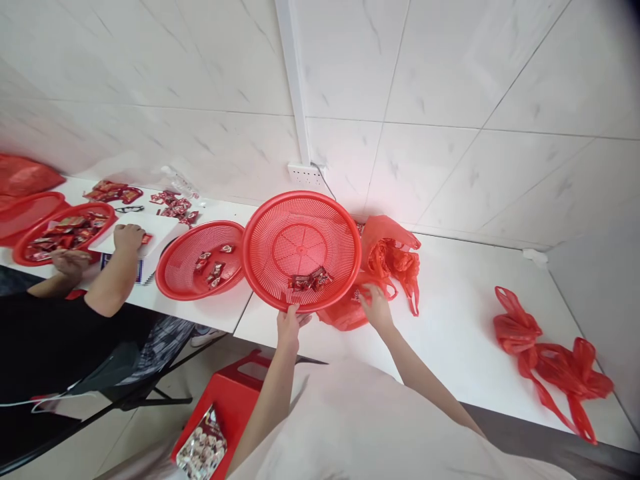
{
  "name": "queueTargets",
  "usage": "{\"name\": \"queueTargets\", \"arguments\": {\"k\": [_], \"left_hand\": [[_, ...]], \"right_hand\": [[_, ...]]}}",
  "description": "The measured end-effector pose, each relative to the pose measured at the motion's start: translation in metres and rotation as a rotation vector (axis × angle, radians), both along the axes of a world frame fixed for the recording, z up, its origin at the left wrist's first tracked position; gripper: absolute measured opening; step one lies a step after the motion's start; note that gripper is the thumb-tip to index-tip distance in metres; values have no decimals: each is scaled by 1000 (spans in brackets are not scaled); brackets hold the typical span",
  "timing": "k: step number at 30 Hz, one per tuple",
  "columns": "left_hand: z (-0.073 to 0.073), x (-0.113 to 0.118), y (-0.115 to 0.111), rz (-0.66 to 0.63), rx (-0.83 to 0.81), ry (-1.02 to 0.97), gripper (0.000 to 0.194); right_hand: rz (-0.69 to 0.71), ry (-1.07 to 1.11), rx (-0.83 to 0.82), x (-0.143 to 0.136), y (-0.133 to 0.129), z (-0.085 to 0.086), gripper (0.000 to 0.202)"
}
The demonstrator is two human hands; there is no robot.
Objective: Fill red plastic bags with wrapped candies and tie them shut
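The left hand (289,327) grips the near rim of a round red mesh basket (300,230) over the white table (450,293); wrapped sweets (311,280) lie in its near part. The right hand (376,308), fingers loosely curled, meets a red plastic bag (345,315) beside it; whether it pinches, I cannot tell. Behind, a socket strip (306,175) lines the wall (345,153).

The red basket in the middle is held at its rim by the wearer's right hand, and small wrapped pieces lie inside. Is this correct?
Not the right hand: in the head view, the left hand holds the red basket at its rim. The wrapped pieces do lie inside.
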State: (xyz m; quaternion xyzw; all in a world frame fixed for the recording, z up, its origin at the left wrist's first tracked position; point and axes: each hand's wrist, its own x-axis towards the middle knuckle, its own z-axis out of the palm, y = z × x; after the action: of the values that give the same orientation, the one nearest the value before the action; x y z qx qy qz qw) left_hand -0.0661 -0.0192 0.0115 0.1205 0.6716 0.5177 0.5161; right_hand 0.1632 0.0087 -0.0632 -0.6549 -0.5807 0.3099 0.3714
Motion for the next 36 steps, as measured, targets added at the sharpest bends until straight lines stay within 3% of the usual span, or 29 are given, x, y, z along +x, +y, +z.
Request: {"name": "queueTargets", "arguments": {"k": [4, 7, 11, 16, 24, 27, 31, 36], "left_hand": [[1, 8, -2, -62, 7, 9, 26], [3, 18, -5, -159, 17, -21, 29], [2, 34, -12, -264, 64, -57, 30], [-5, 40, -20, -318, 121, -50, 29], [-9, 35, -20, -251, 92, -56, 31], [-9, 28, -15, -210, 84, -35, 33], [-6, 7, -6, -91, 84, 37, 34], [2, -21, 0, 42, 116, 112, 32]], "right_hand": [[151, -145, 263, -9, 4, 37, 32], [311, -312, 284, -21, 7, 53, 39], [455, -401, 180, -34, 7, 55, 56], [585, -305, 91, -37, -5, 57, 49], [648, -41, 122, -31, -19, 67, 32], [555, 214, 43, -30, -18, 62, 28], [256, 654, -178, -22, -13, 48, 42], [14, 823, -362, -1, -13, 16, 54]]}}
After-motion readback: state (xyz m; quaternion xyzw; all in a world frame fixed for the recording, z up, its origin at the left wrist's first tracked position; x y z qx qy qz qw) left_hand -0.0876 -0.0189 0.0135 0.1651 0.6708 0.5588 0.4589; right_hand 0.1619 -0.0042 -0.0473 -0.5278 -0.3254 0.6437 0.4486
